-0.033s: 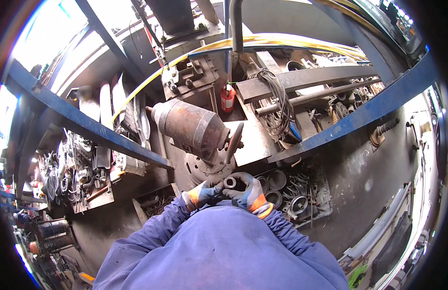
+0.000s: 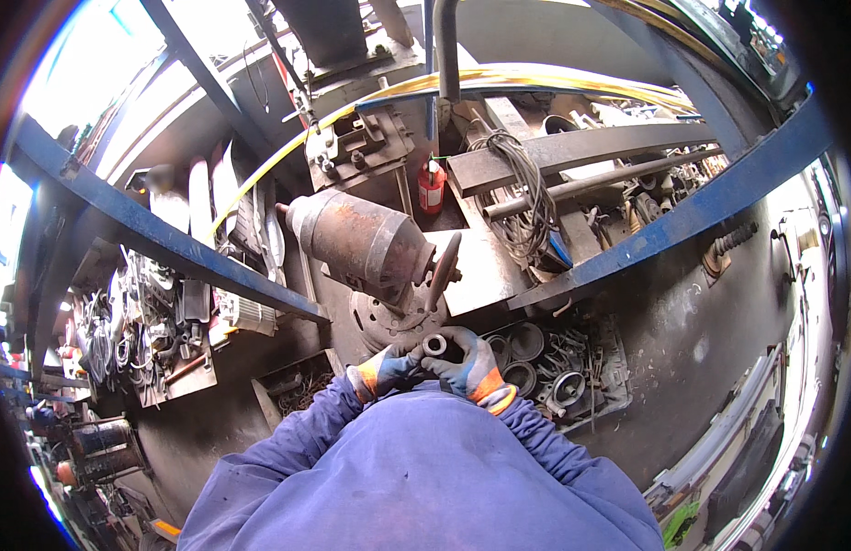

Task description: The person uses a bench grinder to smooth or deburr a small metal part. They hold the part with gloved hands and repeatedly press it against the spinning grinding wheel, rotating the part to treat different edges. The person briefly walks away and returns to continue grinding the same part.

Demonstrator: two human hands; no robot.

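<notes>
1. On the left, a low box (image 2: 267, 404) of dark scrap sits near the left sleeve (image 2: 306, 415); anything dropped there could be hard to pick out among the pieces.
2. Next, a rusty drum-shaped machine (image 2: 356, 234) lies tilted above a round base (image 2: 375, 317), just ahead; reaching forward carelessly could knock knuckles on it.
3. The left hand (image 2: 387, 370), gloved, is curled beside a metal ring (image 2: 434, 354); its fingertips are partly hidden, so I cannot tell whether they pinch the ring or only rest near it.
4. In the middle, the ring is close in front of the blue jacket (image 2: 425, 468), its hole facing the camera; thick gloves could dull the feel and let it slip.
5. The right hand (image 2: 471, 369), also gloved, bends thumb and finger around the ring, pinching it; an early release could drop it.
6. On the right, a tray (image 2: 618, 367) of metal parts lies nearby; a dropped ring could roll among them.
</notes>
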